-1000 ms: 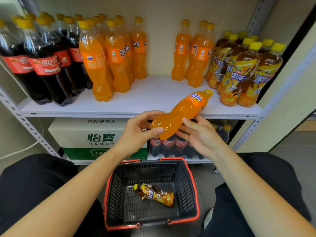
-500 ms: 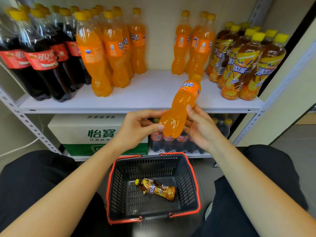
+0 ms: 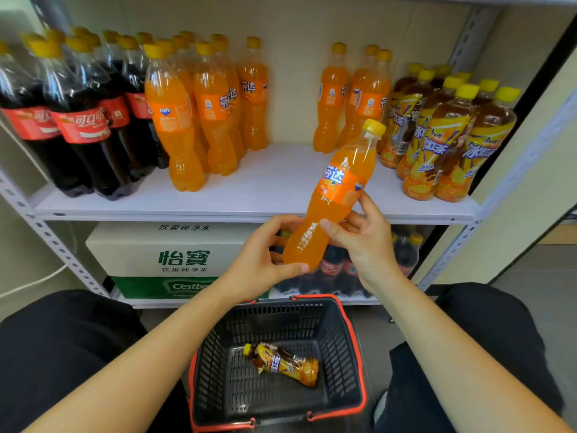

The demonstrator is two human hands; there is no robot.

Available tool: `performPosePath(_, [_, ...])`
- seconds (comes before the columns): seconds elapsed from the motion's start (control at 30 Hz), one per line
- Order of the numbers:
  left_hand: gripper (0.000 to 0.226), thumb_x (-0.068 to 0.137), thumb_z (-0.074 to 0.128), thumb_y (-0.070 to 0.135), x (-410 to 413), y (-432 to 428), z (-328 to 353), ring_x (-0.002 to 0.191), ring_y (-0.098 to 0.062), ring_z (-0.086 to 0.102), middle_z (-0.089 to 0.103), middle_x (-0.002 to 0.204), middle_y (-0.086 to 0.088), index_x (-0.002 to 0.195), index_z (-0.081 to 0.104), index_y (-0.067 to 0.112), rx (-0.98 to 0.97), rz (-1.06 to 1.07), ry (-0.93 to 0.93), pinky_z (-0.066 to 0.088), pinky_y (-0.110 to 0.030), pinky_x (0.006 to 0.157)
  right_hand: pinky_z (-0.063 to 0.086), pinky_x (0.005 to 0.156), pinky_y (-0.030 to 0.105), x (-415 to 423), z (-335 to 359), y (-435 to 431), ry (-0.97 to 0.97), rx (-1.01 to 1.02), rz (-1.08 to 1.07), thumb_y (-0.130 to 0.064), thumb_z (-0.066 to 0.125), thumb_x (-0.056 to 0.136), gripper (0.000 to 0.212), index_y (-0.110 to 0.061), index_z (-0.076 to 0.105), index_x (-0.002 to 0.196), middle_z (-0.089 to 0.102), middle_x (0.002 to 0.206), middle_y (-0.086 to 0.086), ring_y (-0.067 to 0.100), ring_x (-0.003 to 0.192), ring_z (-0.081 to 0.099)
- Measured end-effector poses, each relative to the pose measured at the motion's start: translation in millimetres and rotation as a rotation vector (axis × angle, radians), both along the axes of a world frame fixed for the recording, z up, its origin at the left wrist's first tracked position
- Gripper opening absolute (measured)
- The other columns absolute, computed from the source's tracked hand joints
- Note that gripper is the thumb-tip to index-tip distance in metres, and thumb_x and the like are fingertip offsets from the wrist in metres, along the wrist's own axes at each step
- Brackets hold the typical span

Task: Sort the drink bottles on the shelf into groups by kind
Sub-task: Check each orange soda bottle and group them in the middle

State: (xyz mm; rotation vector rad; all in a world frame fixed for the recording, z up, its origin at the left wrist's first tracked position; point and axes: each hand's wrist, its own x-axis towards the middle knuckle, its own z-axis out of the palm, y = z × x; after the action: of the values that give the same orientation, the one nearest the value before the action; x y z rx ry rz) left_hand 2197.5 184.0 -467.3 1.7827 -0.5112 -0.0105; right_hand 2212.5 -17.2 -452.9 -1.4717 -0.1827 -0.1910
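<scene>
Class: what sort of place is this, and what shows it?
Probably a shop or stockroom: a metal shelf stocked with rows of cola bottles and iced tea bottles, a water carton beneath, and a shopping basket.

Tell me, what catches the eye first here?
The left hand and right hand grip a tilted orange soda bottle before the shelf. Behind stand cola bottles at left, orange soda bottles in the middle, iced tea bottles at right. Below, a black basket holds one iced tea bottle lying down.
</scene>
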Motion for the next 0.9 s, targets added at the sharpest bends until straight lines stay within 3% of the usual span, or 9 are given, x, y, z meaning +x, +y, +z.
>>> performPosePath(0.1, [0.058,0.087,0.078,0.001,6,-2,1,0.116,-0.010,0.064,0.060,0.134,0.003,0.136,0.052,0.020,-0.038,-0.029,-0.013,0.056,-0.025,0.087,0.061,0.091,0.049,3,9,-1,-0.071,-0.064,-0.048,-0.029,0.088,0.075,0.072,-0.025,0.053,0.138,0.078,0.112,0.002,0.023,0.104,0.075])
performPosePath(0.23, [0.045,0.091,0.074,0.003,30,5,10,0.121,-0.006,0.063,0.069,0.128,0.008,0.130,0.064,0.022,-0.020,0.064,-0.075,0.050,-0.022,0.098,0.060,0.091,0.045,23,30,-10,-0.192,-0.152,-0.122,-0.023,0.090,0.077,0.064,-0.045,0.058,0.128,0.078,0.109,-0.001,0.019,0.100,0.075])
performPosePath(0.37, [0.030,0.091,0.072,0.002,63,14,18,0.107,-0.012,0.070,0.075,0.112,-0.001,0.117,0.071,0.018,-0.107,0.292,-0.061,0.056,-0.030,0.093,0.059,0.090,0.027,59,46,-25,-0.282,-0.275,-0.250,-0.019,0.092,0.074,0.078,-0.023,0.054,0.143,0.072,0.123,-0.007,0.010,0.106,0.071])
performPosePath(0.5, [0.027,0.092,0.072,0.004,110,15,28,0.099,-0.008,0.069,0.074,0.108,0.001,0.116,0.070,0.016,-0.142,0.440,-0.074,0.055,-0.028,0.091,0.055,0.090,0.020,99,50,-38,-0.316,-0.376,-0.366,-0.020,0.093,0.072,0.085,-0.021,0.052,0.146,0.067,0.131,-0.005,0.008,0.111,0.066])
performPosePath(0.57, [0.032,0.093,0.072,0.007,139,14,34,0.105,-0.012,0.067,0.071,0.115,-0.002,0.122,0.065,0.015,-0.161,0.513,-0.074,0.054,-0.033,0.096,0.056,0.091,0.025,116,47,-43,-0.294,-0.410,-0.424,-0.023,0.093,0.073,0.085,-0.023,0.051,0.147,0.067,0.131,-0.003,0.013,0.112,0.065])
performPosePath(0.67, [0.052,0.093,0.074,0.016,183,10,37,0.120,-0.018,0.058,0.060,0.138,-0.004,0.141,0.052,0.016,-0.160,0.592,-0.041,0.050,-0.035,0.103,0.056,0.096,0.046,138,39,-50,-0.267,-0.409,-0.478,-0.022,0.090,0.076,0.081,-0.026,0.051,0.146,0.067,0.131,-0.002,0.019,0.116,0.064])
performPosePath(0.73, [0.066,0.094,0.073,0.021,210,6,37,0.128,-0.018,0.051,0.050,0.150,-0.002,0.152,0.040,0.018,-0.162,0.609,-0.003,0.046,-0.035,0.107,0.055,0.099,0.051,149,35,-54,-0.268,-0.396,-0.495,-0.022,0.088,0.079,0.077,-0.027,0.050,0.146,0.067,0.133,-0.003,0.020,0.120,0.064])
performPosePath(0.8, [0.070,0.095,0.073,0.021,233,3,35,0.133,-0.020,0.049,0.048,0.149,0.004,0.154,0.036,0.020,-0.159,0.612,-0.007,0.043,-0.037,0.111,0.054,0.101,0.053,157,31,-57,-0.266,-0.413,-0.520,-0.023,0.087,0.081,0.077,-0.029,0.047,0.147,0.065,0.135,-0.003,0.020,0.122,0.063])
performPosePath(0.9, [0.063,0.091,0.074,0.013,263,0,30,0.127,-0.024,0.056,0.057,0.137,0.001,0.146,0.043,0.020,-0.151,0.648,-0.085,0.044,-0.037,0.109,0.052,0.104,0.051,167,25,-62,-0.254,-0.435,-0.536,-0.017,0.087,0.080,0.089,-0.028,0.037,0.153,0.058,0.142,0.000,0.022,0.129,0.057])
